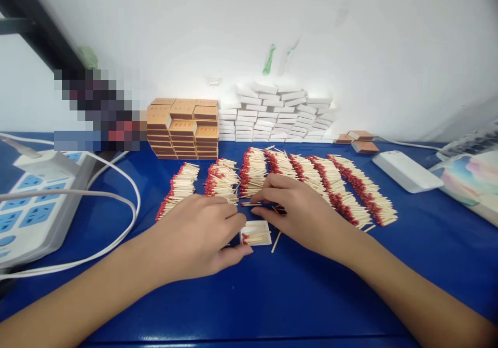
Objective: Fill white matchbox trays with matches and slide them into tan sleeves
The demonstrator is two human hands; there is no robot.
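Note:
A small white matchbox tray lies on the blue table, partly filled with red-tipped matches. My left hand rests beside it, thumb and fingers curled against the tray's left end. My right hand lies just behind and right of the tray, fingers bent over a few loose matches, index finger reaching toward the match heaps. Rows of red-tipped matches spread across the table behind both hands. One loose match lies right of the tray.
Orange matchbox sleeves are stacked by the wall, white inner trays piled next to them. A power strip with white cables sits at left. A white flat device and a few brown boxes lie at right.

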